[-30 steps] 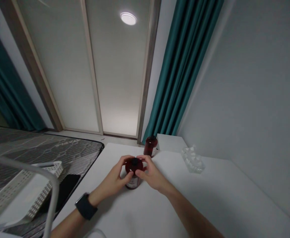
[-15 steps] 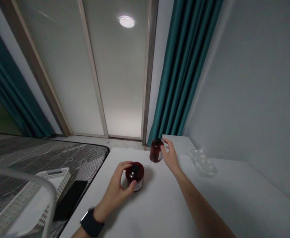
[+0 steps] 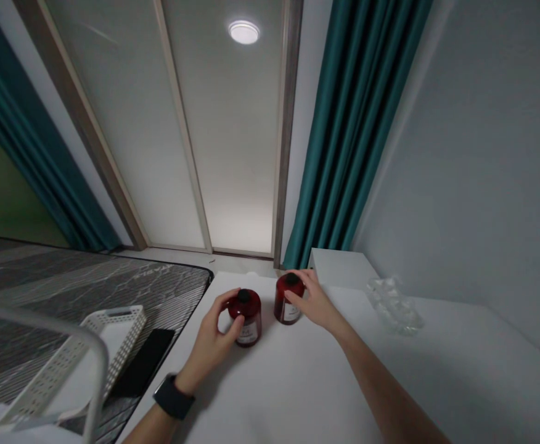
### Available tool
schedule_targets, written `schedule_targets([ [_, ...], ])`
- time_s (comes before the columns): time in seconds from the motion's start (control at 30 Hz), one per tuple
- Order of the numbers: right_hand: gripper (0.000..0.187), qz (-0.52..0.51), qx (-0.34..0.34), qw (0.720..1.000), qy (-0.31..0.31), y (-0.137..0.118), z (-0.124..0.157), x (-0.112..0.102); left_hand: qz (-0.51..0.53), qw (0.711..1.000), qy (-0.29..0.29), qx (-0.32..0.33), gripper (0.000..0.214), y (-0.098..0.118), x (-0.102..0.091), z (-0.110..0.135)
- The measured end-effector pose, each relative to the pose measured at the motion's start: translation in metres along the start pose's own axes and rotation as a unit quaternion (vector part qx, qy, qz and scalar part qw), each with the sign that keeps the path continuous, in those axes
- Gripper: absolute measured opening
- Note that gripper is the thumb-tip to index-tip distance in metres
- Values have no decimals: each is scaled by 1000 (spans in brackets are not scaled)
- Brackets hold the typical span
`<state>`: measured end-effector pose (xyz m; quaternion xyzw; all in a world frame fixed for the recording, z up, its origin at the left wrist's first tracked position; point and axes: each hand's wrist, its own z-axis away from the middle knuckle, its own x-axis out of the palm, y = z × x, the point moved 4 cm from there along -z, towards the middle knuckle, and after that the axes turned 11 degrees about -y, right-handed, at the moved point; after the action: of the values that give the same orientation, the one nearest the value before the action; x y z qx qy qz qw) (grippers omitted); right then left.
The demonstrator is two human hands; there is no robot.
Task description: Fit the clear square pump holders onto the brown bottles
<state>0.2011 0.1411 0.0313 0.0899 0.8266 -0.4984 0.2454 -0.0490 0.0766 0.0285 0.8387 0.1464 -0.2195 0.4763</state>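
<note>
Two dark red bottles with black caps stand side by side on a white table (image 3: 307,388). My left hand (image 3: 214,336), a black watch on its wrist, is wrapped round the nearer, left bottle (image 3: 246,317). My right hand (image 3: 314,302) grips the right bottle (image 3: 287,300) from its right side, fingers curled against it. The bottles stand a few centimetres apart, both upright.
A clear crumpled plastic piece (image 3: 392,305) lies at the right near the wall. A white box (image 3: 341,269) sits behind the bottles. Left of the table lies a grey patterned mattress with a white perforated basket (image 3: 80,351) and a black phone (image 3: 143,370). Teal curtains hang behind.
My right hand left the near bottle, reached to the far bottle and closed on it. That bottle now stands closer to the left one, which my left hand kept holding.
</note>
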Motion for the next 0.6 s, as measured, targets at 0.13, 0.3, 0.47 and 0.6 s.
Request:
schedule_targets([
  [0.13,37,31,-16,996,-86,-27,5,9,26,1000,-7,-3,39,-2,1,0],
  [0.3,35,29,1,992,-121,-45,11,16,45,999,-8,-5,37,-3,6,0],
  [0.47,35,-9,-4,993,-120,-51,16,26,65,998,-22,1,34,-2,3,-7],
  [0.6,35,-25,16,993,-116,-51,17,36,43,998,-55,-1,31,1,-10,-17],
])
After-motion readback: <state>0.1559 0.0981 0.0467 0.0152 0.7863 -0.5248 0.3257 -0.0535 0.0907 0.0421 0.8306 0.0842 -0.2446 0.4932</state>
